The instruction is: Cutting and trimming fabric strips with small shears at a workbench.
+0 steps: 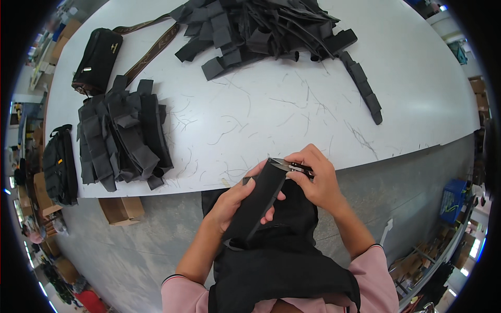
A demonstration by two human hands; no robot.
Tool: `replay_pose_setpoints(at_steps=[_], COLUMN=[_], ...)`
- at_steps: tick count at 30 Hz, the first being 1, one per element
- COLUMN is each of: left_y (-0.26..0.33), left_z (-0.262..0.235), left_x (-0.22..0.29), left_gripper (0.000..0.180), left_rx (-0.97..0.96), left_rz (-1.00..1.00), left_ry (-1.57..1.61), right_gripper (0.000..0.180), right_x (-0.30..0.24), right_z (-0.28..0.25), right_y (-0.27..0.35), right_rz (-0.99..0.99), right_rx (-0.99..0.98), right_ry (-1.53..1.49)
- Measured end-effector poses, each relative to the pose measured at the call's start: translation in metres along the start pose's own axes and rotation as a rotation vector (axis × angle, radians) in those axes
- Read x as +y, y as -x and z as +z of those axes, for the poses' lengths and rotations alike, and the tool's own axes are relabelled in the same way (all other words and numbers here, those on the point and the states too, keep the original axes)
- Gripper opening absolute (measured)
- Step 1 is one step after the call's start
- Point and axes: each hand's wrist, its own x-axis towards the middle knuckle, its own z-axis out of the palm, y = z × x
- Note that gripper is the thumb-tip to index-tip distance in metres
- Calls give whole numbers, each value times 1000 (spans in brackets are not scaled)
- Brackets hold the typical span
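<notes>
A long black fabric strip (254,202) slants across my lap near the table's front edge. My left hand (239,201) grips it from the left, thumb on top and fingertips showing at its right side. Closed around small thread snips (296,168), my right hand (316,177) brings their metal blades against the strip's upper end. Whether the blades are cutting a thread there is too small to tell.
On the white table (235,112), cut threads lie scattered. A large heap of black fabric pieces (250,28) is at the back, a smaller stack (122,135) at left. A single strip (362,88) lies right; a black bag (97,60) sits far left. A cardboard box (121,211) stands below.
</notes>
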Motion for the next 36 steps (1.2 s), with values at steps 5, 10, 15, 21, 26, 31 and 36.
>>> replay_pose_setpoints(at_steps=[5, 10, 15, 21, 26, 31, 36], left_y=[7, 9, 9, 8, 10, 9, 9], left_z=[2, 5, 5, 4, 9, 11, 11], left_x=[8, 7, 5, 5, 6, 6, 6], left_gripper=[70, 69, 69, 70, 70, 72, 75], left_rx=[0, 6, 3, -17, 12, 0, 20], left_rz=[-113, -169, -195, -179, -214, -230, -227], left_ry=[-17, -5, 10, 59, 42, 39, -3], right_gripper=[19, 21, 22, 24, 25, 25, 25], right_x=[2, 6, 6, 9, 11, 10, 6], right_z=[-10, -12, -15, -18, -23, -24, -27], right_y=[-10, -13, -11, -5, -10, -12, -7], right_rz=[-52, -106, -147, -147, -252, -248, -182], right_rx=[-121, -133, -150, -57, -167, -135, -112], right_ry=[-95, -118, -87, -118, -45, -31, -77])
